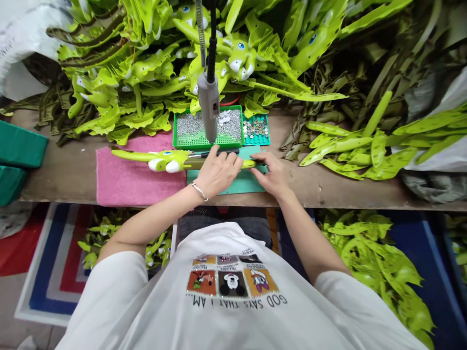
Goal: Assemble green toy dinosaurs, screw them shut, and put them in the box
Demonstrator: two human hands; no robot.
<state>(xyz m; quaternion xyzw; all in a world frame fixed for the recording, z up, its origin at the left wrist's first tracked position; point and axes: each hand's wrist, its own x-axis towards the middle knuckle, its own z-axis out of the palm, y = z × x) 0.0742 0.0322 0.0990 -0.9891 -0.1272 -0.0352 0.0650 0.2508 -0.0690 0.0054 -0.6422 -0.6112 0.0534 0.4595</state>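
Note:
A green plastic crocodile-shaped toy [164, 159] lies across the pink cloth [134, 177] and the teal mat [244, 182] on the wooden bench. My left hand [219, 172] is closed over the toy's middle and presses it down. My right hand [272, 172] rests at the toy's right end, fingers curled on it. A grey hanging screwdriver [209, 104] dangles just above and behind my left hand. Behind it stands a green tray of small screws [197, 127] and a teal tray of round metal parts [256, 130].
A large heap of green toy halves [153, 73] fills the back of the bench. Loose green shells [365, 150] lie at right. Teal boxes [18, 146] sit at the left edge. More green parts [383, 257] are piled under the bench.

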